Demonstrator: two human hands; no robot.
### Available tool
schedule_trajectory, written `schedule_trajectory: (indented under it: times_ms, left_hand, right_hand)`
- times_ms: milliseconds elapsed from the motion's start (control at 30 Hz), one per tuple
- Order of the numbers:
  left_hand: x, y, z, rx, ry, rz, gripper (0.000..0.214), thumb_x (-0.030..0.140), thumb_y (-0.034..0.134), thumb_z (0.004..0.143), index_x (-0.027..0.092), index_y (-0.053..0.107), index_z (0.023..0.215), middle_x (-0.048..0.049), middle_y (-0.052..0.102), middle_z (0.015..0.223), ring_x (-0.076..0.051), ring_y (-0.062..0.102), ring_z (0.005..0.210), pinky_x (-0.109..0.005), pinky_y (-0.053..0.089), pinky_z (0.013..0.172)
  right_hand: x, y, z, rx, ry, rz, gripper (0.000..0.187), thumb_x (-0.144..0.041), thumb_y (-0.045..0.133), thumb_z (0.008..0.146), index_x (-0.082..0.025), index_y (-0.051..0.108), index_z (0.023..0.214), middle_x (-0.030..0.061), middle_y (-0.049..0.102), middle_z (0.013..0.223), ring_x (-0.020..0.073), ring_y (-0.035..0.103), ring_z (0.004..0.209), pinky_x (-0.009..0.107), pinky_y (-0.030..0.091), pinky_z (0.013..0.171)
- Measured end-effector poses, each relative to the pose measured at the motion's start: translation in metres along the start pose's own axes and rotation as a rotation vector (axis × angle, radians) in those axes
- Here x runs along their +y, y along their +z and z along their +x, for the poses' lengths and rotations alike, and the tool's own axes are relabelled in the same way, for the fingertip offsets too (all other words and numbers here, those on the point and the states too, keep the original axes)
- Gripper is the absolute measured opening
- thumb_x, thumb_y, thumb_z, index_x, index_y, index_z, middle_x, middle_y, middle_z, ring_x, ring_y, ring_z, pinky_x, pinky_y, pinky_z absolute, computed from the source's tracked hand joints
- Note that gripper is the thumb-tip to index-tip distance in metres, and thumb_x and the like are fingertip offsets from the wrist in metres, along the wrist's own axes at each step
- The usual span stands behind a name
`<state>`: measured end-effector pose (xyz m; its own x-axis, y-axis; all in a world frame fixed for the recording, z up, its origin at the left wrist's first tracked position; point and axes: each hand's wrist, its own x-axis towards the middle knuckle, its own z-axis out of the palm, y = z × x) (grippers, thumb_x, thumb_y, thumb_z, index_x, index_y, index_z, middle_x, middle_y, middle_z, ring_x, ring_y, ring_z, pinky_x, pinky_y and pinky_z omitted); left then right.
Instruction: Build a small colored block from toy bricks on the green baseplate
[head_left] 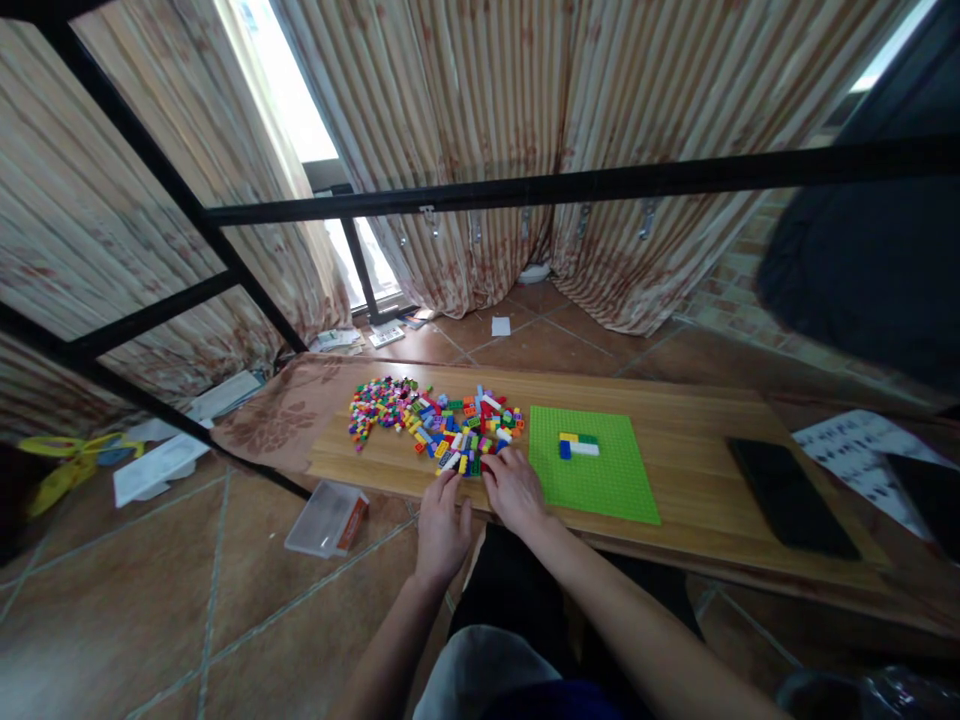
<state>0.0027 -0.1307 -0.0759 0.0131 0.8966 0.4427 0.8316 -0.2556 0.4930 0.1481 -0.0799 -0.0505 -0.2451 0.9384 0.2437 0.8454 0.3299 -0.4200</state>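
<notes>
Beside the baseplate (592, 490), bricks (469, 440) are reached at their near edge by the left hand (440, 532) and right hand (516, 492); whether fingers (444, 490) are clamped cannot be told.

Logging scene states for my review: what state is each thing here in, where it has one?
Brick pile, loose, colours mixed
Left hand, fingers bent at the pile's near edge; grip unclear
Right hand, fingers bent at the pile; grip unclear
Green baseplate, flat, mostly bare
Brick group, set together on the baseplate
Dark panel, lying flat
Clear plastic box, on the floor; lid unclear
Curtains, drawn, with a gap at picture left
</notes>
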Motion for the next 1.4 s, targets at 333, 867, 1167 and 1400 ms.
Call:
schedule_trajectory:
  times_ms: [333, 867, 1167, 1400]
  left_hand:
    - [-0.001, -0.001, 0.002, -0.019, -0.027, -0.022, 0.035, 0.022, 0.051, 0.086, 0.015, 0.056, 0.12, -0.014, 0.057, 0.125, -0.025, 0.053, 0.118, -0.045, 0.045, 0.102]
    - [-0.006, 0.003, 0.004, -0.01, -0.025, 0.007, 0.035, 0.025, 0.051, 0.086, 0.014, 0.057, 0.119, -0.0154, 0.057, 0.125, -0.027, 0.052, 0.119, -0.047, 0.044, 0.102]
    - [-0.006, 0.004, 0.007, -0.009, -0.027, 0.01, 0.034, 0.027, 0.053, 0.086, 0.015, 0.058, 0.117, -0.0155, 0.056, 0.125, -0.027, 0.053, 0.119, -0.047, 0.045, 0.102]
    - [0.004, -0.004, 0.007, 0.043, -0.058, -0.047, 0.035, 0.027, 0.051, 0.087, 0.017, 0.057, 0.12, -0.0138, 0.057, 0.124, -0.026, 0.053, 0.119, -0.047, 0.044, 0.102]
  right_hand:
    - [-0.003, -0.001, 0.01, -0.054, -0.055, -0.14, 0.018, -0.028, 0.05, 0.091, -0.022, 0.064, 0.101, 0.0081, 0.056, 0.099, 0.0242, 0.047, 0.099, 0.034, 0.04, 0.082]
    - [0.003, 0.001, 0.012, 0.035, -0.125, -0.181, 0.016, -0.028, 0.053, 0.09, -0.019, 0.06, 0.101, 0.0089, 0.06, 0.098, 0.025, 0.045, 0.099, 0.038, 0.032, 0.085]
    - [0.008, 0.004, 0.014, 0.078, -0.063, -0.101, 0.022, -0.018, 0.044, 0.092, -0.02, 0.063, 0.101, 0.0068, 0.065, 0.094, 0.0241, 0.049, 0.097, 0.038, 0.034, 0.084]
    - [0.016, -0.013, 0.009, 0.244, 0.173, 0.339, 0.022, -0.018, 0.044, 0.09, -0.02, 0.065, 0.098, 0.0059, 0.068, 0.097, 0.0189, 0.059, 0.09, 0.032, 0.043, 0.081]
